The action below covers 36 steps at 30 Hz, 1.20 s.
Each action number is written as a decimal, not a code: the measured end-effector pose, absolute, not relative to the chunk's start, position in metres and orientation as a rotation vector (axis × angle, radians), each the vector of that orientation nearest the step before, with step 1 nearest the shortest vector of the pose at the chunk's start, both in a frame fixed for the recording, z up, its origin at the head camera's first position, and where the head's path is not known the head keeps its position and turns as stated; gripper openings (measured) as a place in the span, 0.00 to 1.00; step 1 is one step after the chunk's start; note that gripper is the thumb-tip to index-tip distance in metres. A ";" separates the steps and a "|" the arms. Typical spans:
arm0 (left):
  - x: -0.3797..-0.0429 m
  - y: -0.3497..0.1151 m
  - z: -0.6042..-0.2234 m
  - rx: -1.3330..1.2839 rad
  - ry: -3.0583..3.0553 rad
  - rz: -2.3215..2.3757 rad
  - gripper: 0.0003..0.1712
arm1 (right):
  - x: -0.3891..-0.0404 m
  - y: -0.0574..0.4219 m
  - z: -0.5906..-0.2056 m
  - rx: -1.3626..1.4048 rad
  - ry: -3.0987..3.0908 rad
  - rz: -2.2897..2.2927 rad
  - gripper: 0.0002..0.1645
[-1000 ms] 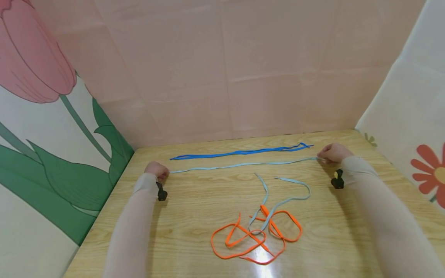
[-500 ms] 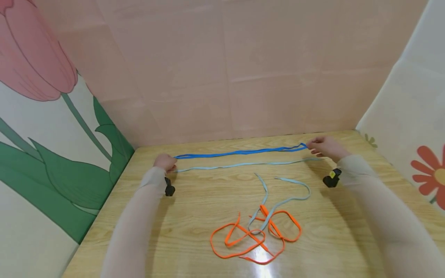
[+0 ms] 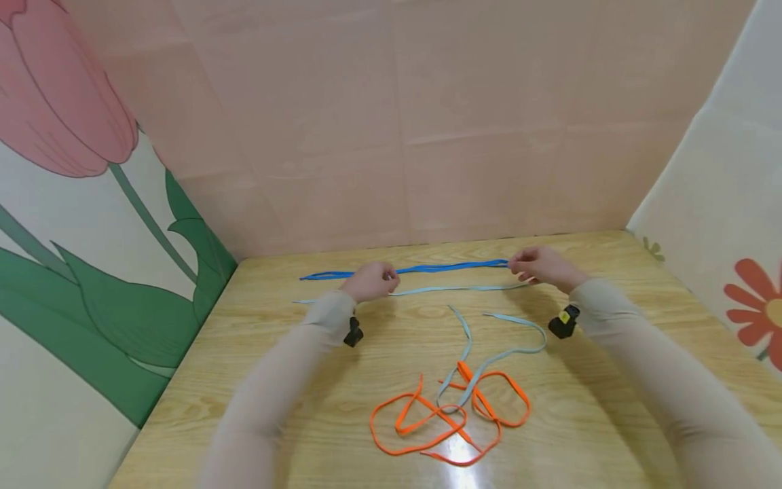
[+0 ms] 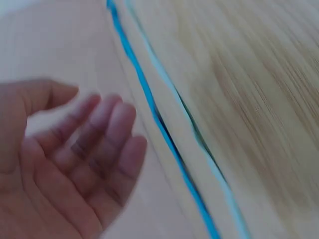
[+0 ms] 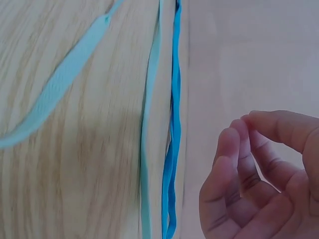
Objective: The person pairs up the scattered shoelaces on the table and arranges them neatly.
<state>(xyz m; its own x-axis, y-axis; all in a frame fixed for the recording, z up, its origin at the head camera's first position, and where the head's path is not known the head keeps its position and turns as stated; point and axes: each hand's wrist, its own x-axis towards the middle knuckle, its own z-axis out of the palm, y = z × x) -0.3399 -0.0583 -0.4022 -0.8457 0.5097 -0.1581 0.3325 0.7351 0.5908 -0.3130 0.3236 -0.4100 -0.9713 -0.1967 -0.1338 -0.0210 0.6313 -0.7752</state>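
Note:
My left hand hovers over the middle of the back laces, fingers loosely bent and nothing in them; its palm faces the left wrist camera. Beyond it a blue shoelace lies doubled in a long line along the table's back edge. A light blue shoelace is stretched straight just in front of that one. My right hand is above the blue lace's right end and hides it. In the right wrist view its thumb and fingertips come together with no lace between them, apart from both laces.
Nearer on the wooden table, a second light blue shoelace curves loosely and crosses a tangle of orange shoelace. A pink backdrop rises behind the table, with flower-printed panels at both sides.
Both hands have left the ends of the straight light blue lace and gone to the blue lace's ends. My left hand has since swung right to the middle; the right has shifted slightly left.

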 end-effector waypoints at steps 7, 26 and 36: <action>-0.312 0.008 -0.404 1.206 2.681 0.160 0.17 | -0.311 0.317 -0.416 -0.204 2.617 -1.192 0.19; -0.293 0.042 -0.437 1.478 2.633 -0.357 0.11 | -0.314 0.318 -0.422 -0.228 2.592 -1.194 0.15; -0.296 0.009 -0.420 1.487 2.540 -0.051 0.08 | -0.309 0.310 -0.421 -0.265 2.566 -1.176 0.18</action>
